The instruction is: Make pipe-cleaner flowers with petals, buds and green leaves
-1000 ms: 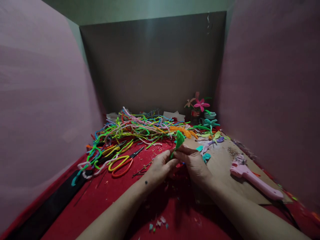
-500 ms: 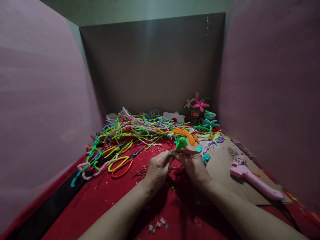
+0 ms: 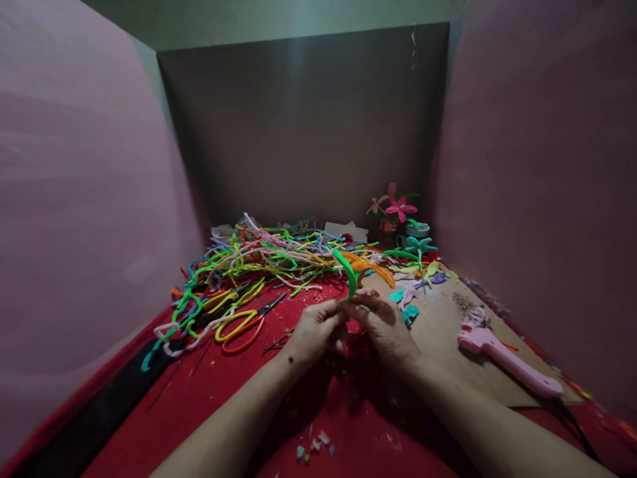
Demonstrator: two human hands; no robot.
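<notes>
Both hands meet over the red cloth, pinching the lower end of a green pipe-cleaner leaf (image 3: 351, 279). Its curved tip rises above the fingers and leans to the left. My left hand (image 3: 318, 325) is closed, with thumb and forefinger at the base. My right hand (image 3: 383, 322) is closed too, its fingertips on the same base. The exact grip is partly hidden behind the fingers. Just behind the leaf lie orange petal shapes (image 3: 373, 265). Teal petal pieces (image 3: 410, 315) lie to the right of my right hand.
A heap of coloured pipe cleaners (image 3: 279, 249) spreads across the back left. Scissors (image 3: 249, 322) lie left of my hands. On the right, a pink glue gun (image 3: 507, 358) rests on a brown board (image 3: 442, 365). Pipe-cleaner flowers (image 3: 401, 209) stand at the back. Walls enclose three sides.
The green leaf has turned between my fingers: its broad face showed before, and now it appears narrow, curved and leaning left. Both hands have shifted slightly and still hold it.
</notes>
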